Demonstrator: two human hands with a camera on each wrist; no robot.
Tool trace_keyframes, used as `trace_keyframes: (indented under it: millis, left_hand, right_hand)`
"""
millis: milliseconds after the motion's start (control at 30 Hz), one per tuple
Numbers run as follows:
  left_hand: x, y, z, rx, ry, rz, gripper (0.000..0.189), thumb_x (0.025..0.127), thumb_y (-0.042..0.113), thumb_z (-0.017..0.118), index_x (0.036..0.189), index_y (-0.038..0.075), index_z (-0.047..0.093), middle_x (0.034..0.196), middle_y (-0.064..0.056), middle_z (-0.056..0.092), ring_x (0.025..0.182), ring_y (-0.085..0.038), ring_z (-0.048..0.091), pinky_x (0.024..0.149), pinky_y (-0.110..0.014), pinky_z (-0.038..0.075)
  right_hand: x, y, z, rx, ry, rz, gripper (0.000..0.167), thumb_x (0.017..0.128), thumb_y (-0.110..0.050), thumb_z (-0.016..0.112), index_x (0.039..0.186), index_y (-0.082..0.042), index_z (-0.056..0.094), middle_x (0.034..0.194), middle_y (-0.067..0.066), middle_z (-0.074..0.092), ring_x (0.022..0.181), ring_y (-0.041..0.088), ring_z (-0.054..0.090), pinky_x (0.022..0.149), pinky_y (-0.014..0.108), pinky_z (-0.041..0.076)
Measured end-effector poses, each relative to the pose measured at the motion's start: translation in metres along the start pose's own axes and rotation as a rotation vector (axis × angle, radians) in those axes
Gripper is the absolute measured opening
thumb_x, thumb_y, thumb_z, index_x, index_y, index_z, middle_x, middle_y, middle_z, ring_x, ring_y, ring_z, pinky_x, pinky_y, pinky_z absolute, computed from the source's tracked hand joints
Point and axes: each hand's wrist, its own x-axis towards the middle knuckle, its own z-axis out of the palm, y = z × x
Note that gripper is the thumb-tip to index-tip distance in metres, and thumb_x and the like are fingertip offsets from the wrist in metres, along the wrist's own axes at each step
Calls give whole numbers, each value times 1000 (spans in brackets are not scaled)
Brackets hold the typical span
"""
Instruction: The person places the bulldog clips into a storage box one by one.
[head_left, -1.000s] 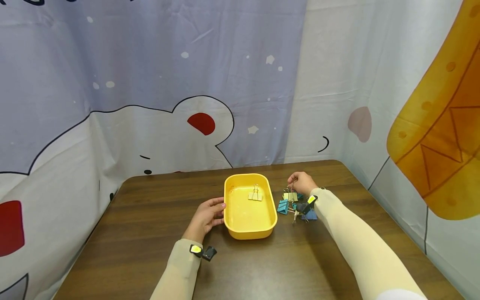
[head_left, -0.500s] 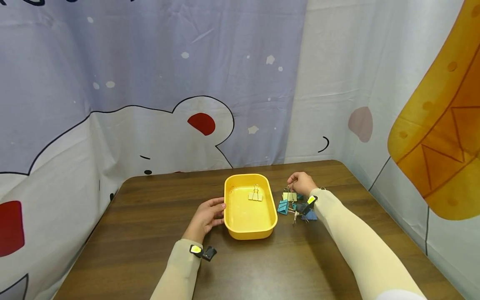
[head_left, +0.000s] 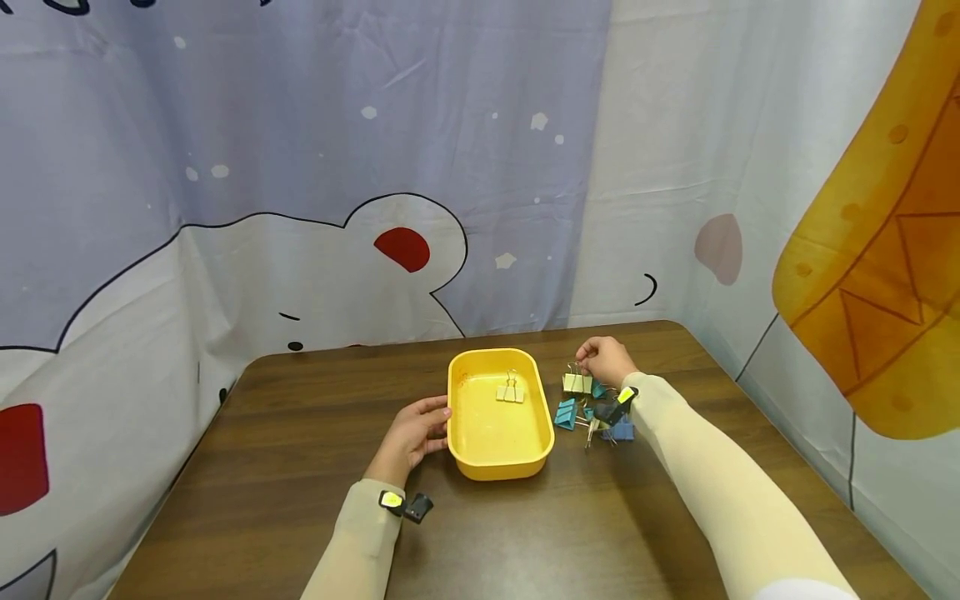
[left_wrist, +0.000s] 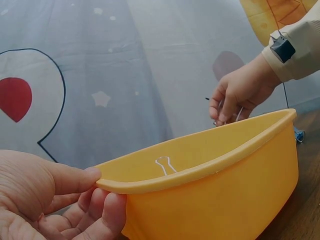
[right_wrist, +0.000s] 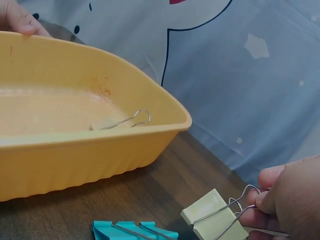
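A yellow plastic bin (head_left: 468, 467) sits on the table, with a pale yellow binder clip (head_left: 510, 393) lying inside it. My left hand (head_left: 411, 433) grips the bin's left rim, thumb on top and fingers against the outer wall, as the left wrist view shows. To the right of the bin, my right hand (head_left: 607, 362) pinches the wire handles of another pale yellow binder clip (right_wrist: 215, 212). Below that hand lie a teal binder clip (head_left: 566, 414), a blue one (head_left: 621, 430) and several others, partly hidden by the wrist camera.
The brown wooden table (head_left: 315, 433) has its far edge close to a printed cloth backdrop (head_left: 300, 125). More of the cloth hangs along the right side. The bin's right wall stands between the two hands.
My right hand has shifted slightly away from me, and the pale yellow binder clip has moved up with it. The left hand and the bin have stayed put.
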Motion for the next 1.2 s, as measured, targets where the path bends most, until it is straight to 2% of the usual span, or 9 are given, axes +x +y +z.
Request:
trace_keyframes:
  millis: [133, 333, 567, 667, 833, 1033, 1200]
  left_hand:
    - [-1, 0, 0, 2, -2, -1, 40, 99, 8, 65, 138, 0, 57, 99, -11, 65, 75, -16, 63, 64, -32, 60]
    - [-1, -1, 0, -3, 1, 0, 40, 99, 8, 64, 138, 0, 57, 99, -12, 65, 74, -15, 62, 64, -31, 60]
    - [-2, -1, 0, -8, -7, 12, 40, 99, 7, 64, 138, -2, 56, 98, -12, 65, 73, -15, 62, 63, -31, 60]
    - [-2, 0, 1, -11, -9, 8, 40, 100, 7, 64, 138, -2, 56, 99, -12, 65, 73, -15, 63, 63, -31, 60]
    - [-3, 1, 1, -21, -19, 19, 40, 100, 5, 63, 138, -4, 55, 96, -11, 65, 71, -13, 62, 62, -31, 60]
    - [-3, 1, 2, -27, -17, 22, 40, 99, 5, 63, 137, -4, 56, 92, -9, 66, 70, -13, 62, 61, -30, 60]
    - [-2, 0, 1, -23, -13, 19, 39, 99, 6, 64, 136, -4, 57, 93, -10, 66, 71, -14, 62, 62, -31, 60]
  right_hand:
    - [-2, -7, -4, 41, 3, 14, 12, 89, 8, 61, 100, 3, 63, 95, 18, 70, 76, 24, 66, 58, 28, 51]
    - [-3, -23, -7, 78, 2, -9, 12, 90, 10, 62, 100, 4, 62, 95, 19, 70, 80, 32, 67, 63, 33, 56]
    - [-4, -43, -7, 112, -7, -31, 7, 94, 9, 60, 98, 3, 62, 95, 18, 70, 79, 19, 67, 78, 40, 60]
    - [-3, -47, -6, 111, -12, -45, 7, 93, 9, 61, 98, 3, 62, 95, 17, 70, 77, 17, 66, 75, 35, 59]
    - [-4, -56, -4, 112, -22, -103, 9, 89, 12, 62, 96, 6, 63, 93, 21, 70, 77, 24, 67, 70, 34, 59]
    - [-5, -66, 3, 104, -37, -133, 8, 93, 9, 58, 94, 5, 64, 88, 17, 69, 73, 21, 65, 65, 29, 57]
    - [-7, -77, 10, 84, -59, -151, 8, 95, 7, 58, 95, 3, 65, 90, 17, 69, 76, 23, 66, 69, 34, 58]
